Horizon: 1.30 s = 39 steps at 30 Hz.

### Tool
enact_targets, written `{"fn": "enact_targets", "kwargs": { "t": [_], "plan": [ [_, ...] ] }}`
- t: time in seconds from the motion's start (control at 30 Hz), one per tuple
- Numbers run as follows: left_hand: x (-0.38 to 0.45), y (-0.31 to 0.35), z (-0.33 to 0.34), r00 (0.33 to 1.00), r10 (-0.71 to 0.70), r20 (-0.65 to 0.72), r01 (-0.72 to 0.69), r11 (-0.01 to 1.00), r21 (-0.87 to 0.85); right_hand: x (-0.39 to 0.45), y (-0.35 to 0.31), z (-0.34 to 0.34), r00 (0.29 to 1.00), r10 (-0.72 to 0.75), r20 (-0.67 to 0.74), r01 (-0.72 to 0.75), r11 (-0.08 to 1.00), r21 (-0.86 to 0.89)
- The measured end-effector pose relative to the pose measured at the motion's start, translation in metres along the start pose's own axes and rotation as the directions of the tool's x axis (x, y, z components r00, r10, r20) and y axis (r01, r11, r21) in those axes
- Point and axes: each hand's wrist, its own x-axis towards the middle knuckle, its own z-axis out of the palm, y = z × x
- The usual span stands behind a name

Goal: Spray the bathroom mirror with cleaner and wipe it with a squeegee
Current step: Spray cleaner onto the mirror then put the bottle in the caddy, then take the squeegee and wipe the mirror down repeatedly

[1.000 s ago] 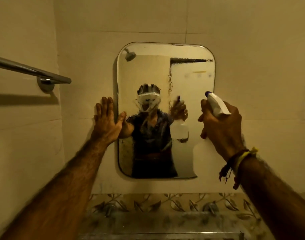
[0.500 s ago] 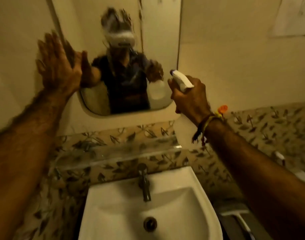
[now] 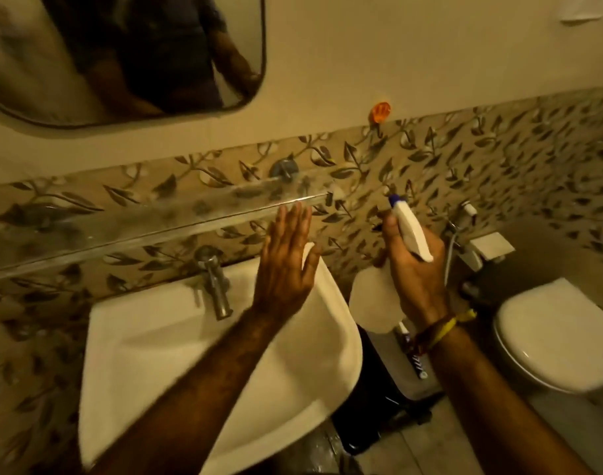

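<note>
White basin [image 3: 149, 341] serves as reference. Right hand [image 3: 414, 279] is right of the basin, fingers closed round a white spray bottle [image 3: 411, 234]; blue nozzle tip faces the leaf-patterned wall tiles [image 3: 430, 159]. Left hand [image 3: 286, 265] is empty, flat and open over the basin's right rim, fingertips near the glass shelf [image 3: 156, 217]. Mirror [image 3: 122, 56] hangs on the wall above the basin, upper left. Pale object by the right wrist, possibly a squeegee [image 3: 411, 351]; too blurred to confirm. Toilet [image 3: 550, 337] far right of basin.
</note>
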Motion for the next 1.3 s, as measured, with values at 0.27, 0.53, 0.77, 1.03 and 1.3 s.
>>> {"fn": "enact_targets", "kwargs": {
  "t": [0.27, 0.53, 0.77, 1.03, 1.3],
  "plan": [
    [-0.044, 0.008, 0.175, 0.54, -0.515, 0.665, 0.516, 0.827, 0.222, -0.039, 0.15, -0.098, 0.924, 0.33, -0.193, -0.362, 0.918, -0.165],
    [-0.072, 0.037, 0.239, 0.57, -0.732, 0.373, 0.531, 0.675, 0.513, -0.028, 0.241, -0.118, 0.911, 0.403, -0.089, -0.408, 0.847, -0.34],
    [-0.073, 0.035, 0.24, 0.586, -0.72, 0.371, 0.527, 0.687, 0.501, 0.017, 0.322, -0.08, 0.915, 0.399, -0.053, -0.391, 0.851, -0.349],
    [-0.072, 0.036, 0.243, 0.59, -0.719, 0.368, 0.467, 0.676, 0.57, 0.051, 0.412, -0.044, 0.863, 0.503, 0.054, -0.478, 0.846, -0.234],
    [-0.073, 0.039, 0.248, 0.609, -0.729, 0.312, 0.518, 0.664, 0.539, 0.052, 0.426, -0.043, 0.861, 0.455, 0.227, -0.412, 0.886, -0.211]
  ]
}}
